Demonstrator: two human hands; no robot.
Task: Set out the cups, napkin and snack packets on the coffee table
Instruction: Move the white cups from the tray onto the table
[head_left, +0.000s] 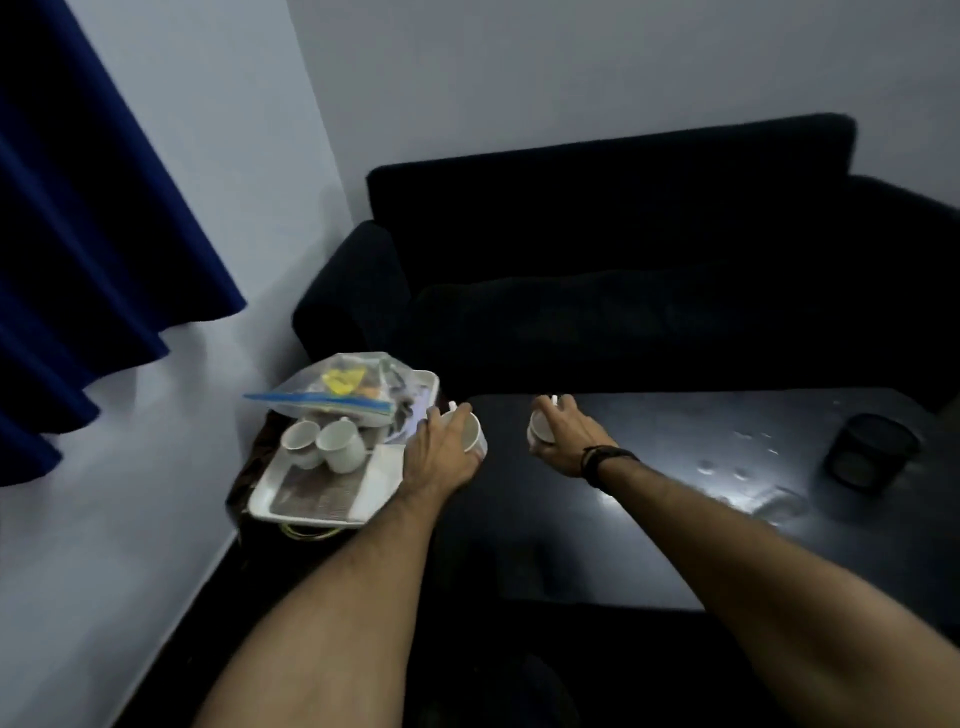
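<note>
My left hand (441, 452) grips a white cup (475, 434) at the left end of the dark coffee table (649, 493), just right of the tray. My right hand (563, 434) holds a second white cup (539, 430) over the table's far left part. Two more white cups (324, 441) lie tipped on a white tray (311, 501) on a low stand to the left. A clear zip bag of snack packets (345, 387) rests across the tray's far end. I see no napkin plainly.
A black mesh basket (872, 449) stands at the table's right end, with wet spots (737, 467) near it. A dark sofa (623, 260) runs behind the table. Blue curtains (78, 234) hang at the left wall.
</note>
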